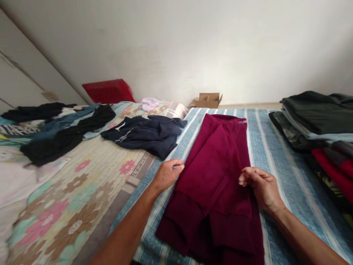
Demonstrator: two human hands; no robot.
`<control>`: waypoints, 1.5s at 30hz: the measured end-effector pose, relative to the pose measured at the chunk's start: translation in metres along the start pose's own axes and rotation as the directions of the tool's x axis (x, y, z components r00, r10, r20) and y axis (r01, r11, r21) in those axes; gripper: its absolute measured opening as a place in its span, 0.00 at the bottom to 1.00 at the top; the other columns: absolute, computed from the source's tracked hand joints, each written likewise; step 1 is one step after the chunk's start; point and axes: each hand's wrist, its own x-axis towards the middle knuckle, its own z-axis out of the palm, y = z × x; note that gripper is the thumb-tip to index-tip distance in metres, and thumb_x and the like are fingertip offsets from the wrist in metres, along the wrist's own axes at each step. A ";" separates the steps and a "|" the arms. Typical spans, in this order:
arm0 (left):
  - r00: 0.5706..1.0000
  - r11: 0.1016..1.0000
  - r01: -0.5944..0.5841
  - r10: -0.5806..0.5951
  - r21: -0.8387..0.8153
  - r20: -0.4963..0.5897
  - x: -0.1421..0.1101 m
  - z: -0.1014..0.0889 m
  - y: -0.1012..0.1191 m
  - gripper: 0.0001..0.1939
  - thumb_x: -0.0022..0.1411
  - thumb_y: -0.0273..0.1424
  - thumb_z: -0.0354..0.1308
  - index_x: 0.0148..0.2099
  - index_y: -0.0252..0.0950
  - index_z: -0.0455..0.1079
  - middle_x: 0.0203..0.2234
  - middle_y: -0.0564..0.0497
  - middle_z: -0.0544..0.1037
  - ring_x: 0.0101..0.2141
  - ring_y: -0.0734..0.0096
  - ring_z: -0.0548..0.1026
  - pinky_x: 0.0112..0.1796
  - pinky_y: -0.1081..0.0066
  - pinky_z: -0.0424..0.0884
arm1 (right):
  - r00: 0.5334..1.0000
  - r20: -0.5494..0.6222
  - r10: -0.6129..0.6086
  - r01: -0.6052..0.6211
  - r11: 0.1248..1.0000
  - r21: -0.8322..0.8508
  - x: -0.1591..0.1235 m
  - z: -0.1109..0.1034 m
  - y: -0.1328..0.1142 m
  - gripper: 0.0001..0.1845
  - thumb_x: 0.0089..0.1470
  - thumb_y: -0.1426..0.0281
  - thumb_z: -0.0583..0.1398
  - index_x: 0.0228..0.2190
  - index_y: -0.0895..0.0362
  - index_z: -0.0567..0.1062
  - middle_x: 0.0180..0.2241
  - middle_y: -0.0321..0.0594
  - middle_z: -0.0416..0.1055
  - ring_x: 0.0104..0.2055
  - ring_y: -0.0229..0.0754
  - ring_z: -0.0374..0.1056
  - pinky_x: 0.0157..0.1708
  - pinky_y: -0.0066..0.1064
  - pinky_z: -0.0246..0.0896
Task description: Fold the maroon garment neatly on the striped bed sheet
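Note:
A maroon sweatshirt (217, 158) lies lengthwise on the blue striped cloth, its sleeves folded in over the body. The ribbed cuffs and hem are at the near end, with a small pale print near the far right corner. My left hand (169, 173) is by the left edge, its fingers curled and the thumb against the forefinger. Over the right edge is my right hand (260, 184), fingers bent together. The fabric lies flat beside both hands, with none visibly drawn up into the fingers.
Left of the sweatshirt lies a rumpled navy garment (146, 134). Dark clothes (68, 134) are heaped farther left on the flowered sheet (91, 198). Folded clothes (317, 114) are stacked at right. A cardboard box (209, 100) and a red case (109, 91) stand by the wall.

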 end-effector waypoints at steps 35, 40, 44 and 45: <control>0.847 0.843 -0.484 0.384 0.234 0.368 -0.017 0.065 0.076 0.02 0.58 0.27 0.53 0.35 0.36 0.67 0.40 0.48 0.75 0.43 0.65 0.72 0.46 0.68 0.67 | 0.979 0.133 0.157 -0.092 0.913 -0.397 0.007 -0.003 -0.023 0.21 0.48 0.54 0.60 0.16 0.57 0.66 0.12 0.33 0.65 0.12 0.32 0.58 0.13 0.23 0.48; 0.809 0.818 -0.534 0.420 0.215 0.411 -0.030 0.065 0.074 0.03 0.58 0.28 0.54 0.36 0.36 0.67 0.44 0.46 0.74 0.46 0.63 0.70 0.48 0.65 0.67 | 0.913 0.130 0.386 -0.173 0.655 -0.735 0.001 -0.008 -0.024 0.18 0.51 0.56 0.57 0.19 0.54 0.64 0.08 0.30 0.62 0.09 0.33 0.57 0.10 0.23 0.45; 0.735 0.797 -0.583 0.436 0.156 0.519 -0.041 0.059 0.076 0.05 0.57 0.27 0.53 0.37 0.36 0.67 0.48 0.45 0.72 0.49 0.63 0.69 0.51 0.65 0.64 | 0.942 0.069 0.328 -0.138 0.566 -0.813 -0.008 -0.009 -0.022 0.16 0.52 0.58 0.57 0.21 0.54 0.65 0.08 0.30 0.62 0.09 0.34 0.57 0.10 0.23 0.46; 0.717 0.795 -0.590 0.435 0.143 0.545 -0.043 0.057 0.077 0.06 0.57 0.26 0.52 0.38 0.36 0.67 0.49 0.45 0.72 0.49 0.63 0.68 0.52 0.65 0.64 | 0.940 0.056 0.336 -0.152 0.561 -0.814 -0.010 -0.009 -0.022 0.16 0.52 0.58 0.57 0.21 0.54 0.65 0.08 0.30 0.62 0.09 0.33 0.57 0.10 0.23 0.46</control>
